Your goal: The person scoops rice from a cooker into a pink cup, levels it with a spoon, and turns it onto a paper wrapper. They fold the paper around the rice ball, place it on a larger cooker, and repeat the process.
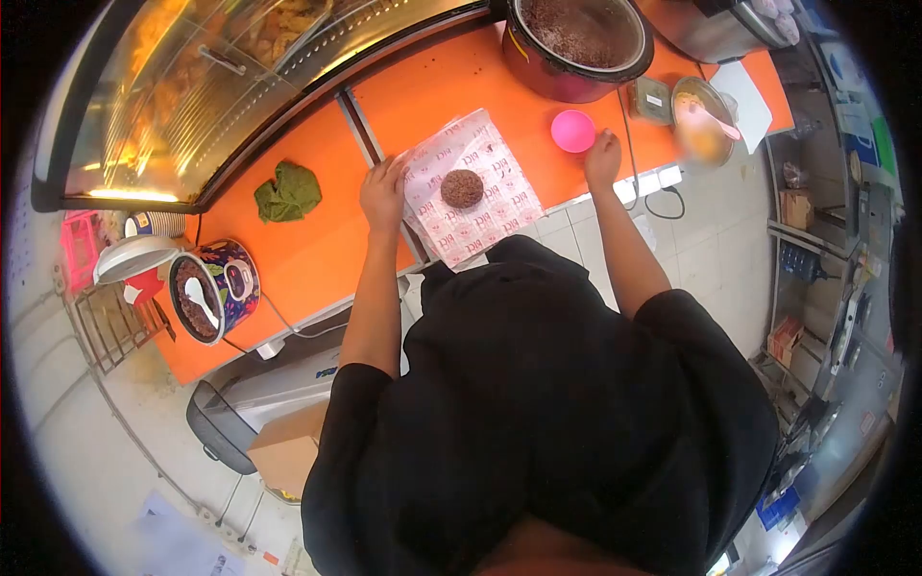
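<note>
A round mound of dark brown cooked rice (462,189) sits near the middle of the white wrapping paper (495,226), which is printed with red lettering. My left hand (383,195) rests at the paper's left edge, fingers extended and touching that side. To the right of the paper, a small pink bowl (573,131) stands with its open side up. Beside its right rim is my right hand (603,161), with loosely bent fingers and the thumb apart. Whether that hand touches the bowl is hard to tell. Nothing shows in either palm.
Behind the paper stands a large red pot (565,88) of dark rice. A metal bowl (708,144) with a pink spoon is at right. Leftward are a green leaf-like bundle (288,192), a patterned rice cooker (230,278) and a lit glass food case (221,106) along the orange counter (322,245).
</note>
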Available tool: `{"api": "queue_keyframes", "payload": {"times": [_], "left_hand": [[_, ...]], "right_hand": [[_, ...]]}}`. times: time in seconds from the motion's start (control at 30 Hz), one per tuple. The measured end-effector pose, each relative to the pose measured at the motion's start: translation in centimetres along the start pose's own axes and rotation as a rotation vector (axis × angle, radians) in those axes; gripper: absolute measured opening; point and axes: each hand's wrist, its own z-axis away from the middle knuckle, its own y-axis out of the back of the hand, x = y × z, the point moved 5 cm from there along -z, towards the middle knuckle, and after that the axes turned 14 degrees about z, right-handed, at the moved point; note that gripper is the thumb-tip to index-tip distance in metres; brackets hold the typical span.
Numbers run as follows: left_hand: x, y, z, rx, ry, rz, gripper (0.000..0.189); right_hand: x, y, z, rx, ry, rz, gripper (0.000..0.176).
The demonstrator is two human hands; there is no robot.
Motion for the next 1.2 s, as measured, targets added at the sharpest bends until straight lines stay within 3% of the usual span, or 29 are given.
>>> {"api": "queue_keyframes", "payload": {"times": [0.03,0.07,0.13,0.17,0.23,0.3,0.37,0.43,0.5,0.53,0.6,0.7,0.87,1.0,1.07,1.1,1.17,1.2], "left_hand": [[1.1,0.3,0.1,0.077,-0.177,-0.091,0.018],[1.6,0.6,0.2,0.085,-0.175,-0.095,0.018],[2.9,1.0,0.8,0.059,-0.174,-0.137,0.019],[3.2,1.1,1.1,0.066,-0.173,-0.139,0.019],[3.4,1.4,2.3,0.062,-0.117,0.119,0.022],[3.7,1.3,4.1,0.065,-0.071,0.209,0.02],[4.2,1.3,6.1,0.064,-0.026,0.301,0.019],[4.7,0.8,7.7,0.009,-0.023,0.287,0.013],[5.2,0.8,8.5,0.02,-0.094,0.265,0.017],[5.5,0.8,8.8,-0.003,-0.116,0.211,0.018],[5.7,0.4,8.8,-0.018,-0.141,0.159,0.021],[4.0,-0.7,7.9,0.127,-0.059,0.04,0.025],[-2.0,-2.4,7.2,-0.02,0.115,0.158,0.039],[-1.8,-2.0,6.8,0.083,0.185,0.286,0.032],[-2.4,-2.1,7.4,-0.025,0.48,0.358,0.023],[-2.7,-2.5,7.6,-0.027,0.478,0.357,0.023],[-4.0,-3.8,8.8,-0.028,0.725,0.6,0.026],[-3.5,-3.7,9.1,-0.031,0.725,0.594,0.026]], "right_hand": [[0.8,0.5,-0.4,0.23,0.127,0.132,0.046],[0.1,1.2,0.4,0.227,0.134,0.127,0.046],[-3.0,4.0,4.1,0.23,0.444,0.259,0.032],[-3.3,4.6,5.1,0.23,0.45,0.256,0.032],[-4.9,3.8,7.2,-0.021,0.686,0.438,0.018],[-8.7,3.2,10.4,-0.059,1.049,0.311,0.016],[-12.6,1.0,13.5,-0.247,1.079,0.235,0.023],[-15.4,-2.0,17.2,-0.512,1.262,0.29,0.037],[-15.6,-4.7,20.5,-0.529,1.428,0.348,0.052],[-14.8,-6.1,21.5,-0.55,1.482,0.544,0.063],[-12.9,-7.3,22.1,-0.555,1.495,0.645,0.065],[-10.4,-8.1,22.1,-0.58,1.504,0.757,0.076],[-9.9,-6.7,22.9,-0.588,1.442,0.75,0.083],[-8.6,-7.3,22.6,-0.567,1.436,0.727,0.08],[-8.4,-7.2,22.6,-0.564,1.434,0.694,0.078],[-8.5,-7.1,22.6,-0.563,1.432,0.693,0.078],[-8.6,-7.2,22.6,-0.582,1.436,0.726,0.076],[-8.6,-7.2,22.6,-0.583,1.433,0.72,0.076]]}}
